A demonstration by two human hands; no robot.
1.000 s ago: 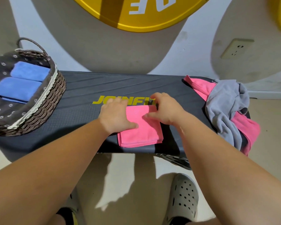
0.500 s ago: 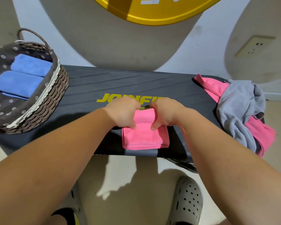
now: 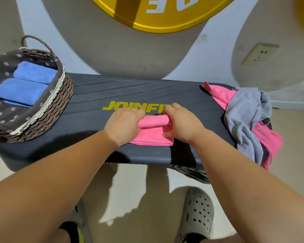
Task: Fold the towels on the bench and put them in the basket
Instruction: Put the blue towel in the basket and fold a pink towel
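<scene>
The left hand (image 3: pixel 125 126) and right hand (image 3: pixel 181 123) pinched the pink towel (image 3: pixel 152 136), rolled long from 9 to 3 o'clock. The table (image 3: pixel 88 123) said "JOINFI".

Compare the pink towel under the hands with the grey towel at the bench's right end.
The pink towel is neatly folded; the grey towel lies crumpled. The left hand and right hand grip the pink towel; neither touches the grey towel. Both rest on the bench, outside the basket.

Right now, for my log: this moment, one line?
pink towel: far edge rolled | left hand, right hand: gripping it | basket: blue towels
</scene>
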